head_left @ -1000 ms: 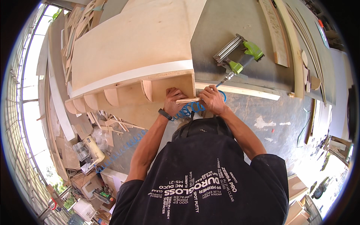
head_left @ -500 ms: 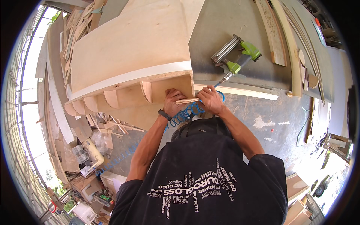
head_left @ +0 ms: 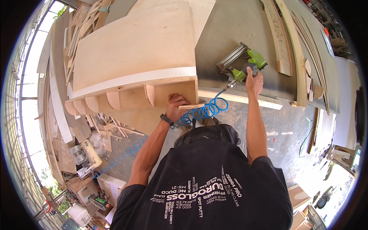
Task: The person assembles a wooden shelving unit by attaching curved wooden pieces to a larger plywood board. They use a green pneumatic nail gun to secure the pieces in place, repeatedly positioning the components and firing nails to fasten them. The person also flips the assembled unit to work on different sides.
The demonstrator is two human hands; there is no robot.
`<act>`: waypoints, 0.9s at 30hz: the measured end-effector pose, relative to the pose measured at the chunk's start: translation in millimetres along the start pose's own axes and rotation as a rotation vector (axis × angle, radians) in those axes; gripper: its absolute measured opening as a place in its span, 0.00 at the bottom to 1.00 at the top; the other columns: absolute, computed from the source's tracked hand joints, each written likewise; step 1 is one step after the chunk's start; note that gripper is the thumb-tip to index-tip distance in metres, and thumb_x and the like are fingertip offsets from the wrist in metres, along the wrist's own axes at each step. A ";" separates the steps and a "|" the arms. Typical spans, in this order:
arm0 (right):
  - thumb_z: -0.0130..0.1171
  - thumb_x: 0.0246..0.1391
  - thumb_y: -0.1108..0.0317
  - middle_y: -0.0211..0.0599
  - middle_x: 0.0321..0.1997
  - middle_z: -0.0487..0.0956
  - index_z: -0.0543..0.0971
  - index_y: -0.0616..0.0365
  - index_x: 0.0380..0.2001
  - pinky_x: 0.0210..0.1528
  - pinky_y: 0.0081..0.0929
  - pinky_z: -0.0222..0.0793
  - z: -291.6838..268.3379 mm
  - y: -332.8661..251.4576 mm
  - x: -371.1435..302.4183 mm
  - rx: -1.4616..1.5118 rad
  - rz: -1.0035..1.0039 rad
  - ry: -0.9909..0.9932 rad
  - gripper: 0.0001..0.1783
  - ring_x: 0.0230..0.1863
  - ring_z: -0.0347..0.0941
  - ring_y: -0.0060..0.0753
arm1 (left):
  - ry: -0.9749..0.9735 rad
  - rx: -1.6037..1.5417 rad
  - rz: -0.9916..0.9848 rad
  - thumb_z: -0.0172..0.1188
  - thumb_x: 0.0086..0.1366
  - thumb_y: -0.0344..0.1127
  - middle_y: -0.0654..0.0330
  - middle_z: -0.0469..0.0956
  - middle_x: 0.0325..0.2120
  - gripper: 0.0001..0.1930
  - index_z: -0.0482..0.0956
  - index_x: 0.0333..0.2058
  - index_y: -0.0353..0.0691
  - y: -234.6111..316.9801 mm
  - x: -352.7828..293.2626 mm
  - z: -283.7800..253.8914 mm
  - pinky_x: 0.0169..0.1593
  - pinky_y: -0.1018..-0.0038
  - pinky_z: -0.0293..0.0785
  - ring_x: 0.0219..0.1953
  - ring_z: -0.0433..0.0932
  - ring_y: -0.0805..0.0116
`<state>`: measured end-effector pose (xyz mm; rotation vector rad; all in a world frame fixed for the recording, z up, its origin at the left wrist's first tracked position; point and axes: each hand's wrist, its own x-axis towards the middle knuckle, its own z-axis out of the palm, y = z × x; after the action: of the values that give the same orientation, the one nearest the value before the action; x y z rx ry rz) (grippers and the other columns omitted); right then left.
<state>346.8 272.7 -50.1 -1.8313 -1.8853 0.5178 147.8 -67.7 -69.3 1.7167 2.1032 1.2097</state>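
Note:
My left hand is closed around a short wooden strip, near the open right compartment of a pale plywood piece. That piece has a curved front edge and several curved ribs beneath its white edge band. A green and black nail gun lies on the grey tabletop. My right hand is at its dark handle, thumb and fingers apart, the thumb overlapping the handle. From the gun's fitting, a coiled blue air hose runs past my left hand.
A long pale batten lies along the table's near edge. Boards and strips stand at the right. Scrap wood is heaped at far left, with offcuts and a cream cylinder lower down.
My right hand has left the wooden strip and moved up and right to the nail gun's handle. My left hand stays on the strip. The hose coils have shifted.

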 end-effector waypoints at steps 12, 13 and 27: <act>0.67 0.43 0.68 0.57 0.53 0.83 0.78 0.68 0.51 0.44 0.40 0.82 33.7 27.6 31.1 0.514 0.281 -0.283 0.30 0.44 0.84 0.47 | -0.011 -0.017 0.002 0.74 0.46 0.33 0.66 0.81 0.29 0.09 0.88 0.29 0.46 -1.5 3.9 -1.2 0.51 0.62 0.67 0.38 0.78 0.61; 0.64 0.43 0.71 0.55 0.51 0.84 0.76 0.70 0.52 0.42 0.38 0.82 25.9 24.4 22.1 0.693 0.272 -0.353 0.29 0.42 0.84 0.45 | -0.013 -0.016 -0.013 0.74 0.45 0.33 0.66 0.81 0.29 0.09 0.88 0.29 0.46 -1.9 1.4 -2.0 0.51 0.62 0.68 0.38 0.78 0.61; 0.61 0.53 0.74 0.32 0.18 0.76 0.80 0.66 0.48 0.18 0.24 0.67 -87.7 -115.3 31.6 0.610 -0.185 -1.309 0.18 0.16 0.71 0.22 | -0.003 -0.017 -0.084 0.73 0.47 0.32 0.66 0.81 0.31 0.09 0.87 0.30 0.46 5.1 -0.1 -5.0 0.56 0.63 0.66 0.42 0.78 0.61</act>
<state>300.9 295.0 89.1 -0.8447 -2.0991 2.2849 148.6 -70.2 -62.7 1.6051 2.1343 1.1970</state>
